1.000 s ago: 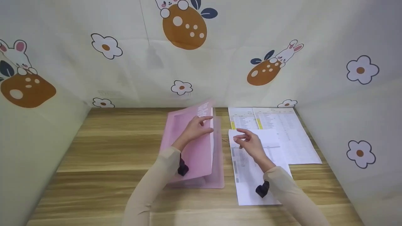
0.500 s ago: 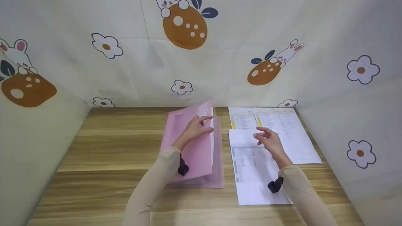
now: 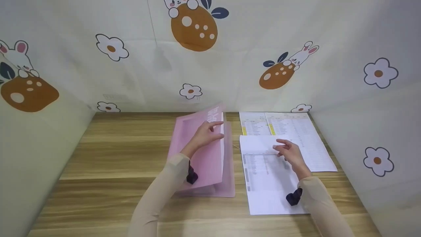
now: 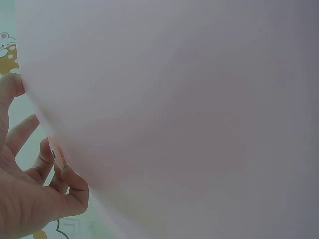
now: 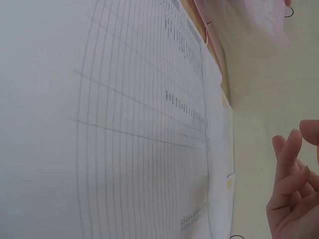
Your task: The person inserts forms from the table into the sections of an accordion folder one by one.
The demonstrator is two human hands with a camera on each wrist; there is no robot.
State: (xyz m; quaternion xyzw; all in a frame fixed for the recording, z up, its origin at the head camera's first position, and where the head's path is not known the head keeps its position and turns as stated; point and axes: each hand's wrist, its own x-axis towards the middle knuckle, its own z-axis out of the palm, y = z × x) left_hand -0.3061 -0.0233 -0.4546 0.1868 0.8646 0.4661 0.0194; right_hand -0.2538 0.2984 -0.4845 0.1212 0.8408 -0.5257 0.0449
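Observation:
My left hand [image 3: 206,134] holds the raised cover of a pink folder [image 3: 205,164] at its right edge. Fingers and thumb lie along that edge in the left wrist view, where the pale cover [image 4: 189,119] fills most of the frame. White paper edges show just under the cover. My right hand [image 3: 291,154] is over a printed sheet [image 3: 266,191] to the right of the folder, its fingers loosely bent around nothing. In the right wrist view this hand [image 5: 294,194] appears at the right edge, beyond the ruled lines of the sheet [image 5: 139,124].
Two more printed sheets, the left one [image 3: 255,125] and the right one [image 3: 296,131], lie behind at the back right, with yellow marks. Everything rests on a wooden table [image 3: 115,164]. A patterned cloth [image 3: 230,72] with rabbits and flowers encloses the back and sides.
My right hand has moved right across the printed sheet, away from the folder, uncovering more of the sheet. The left hand and the folder have stayed in place.

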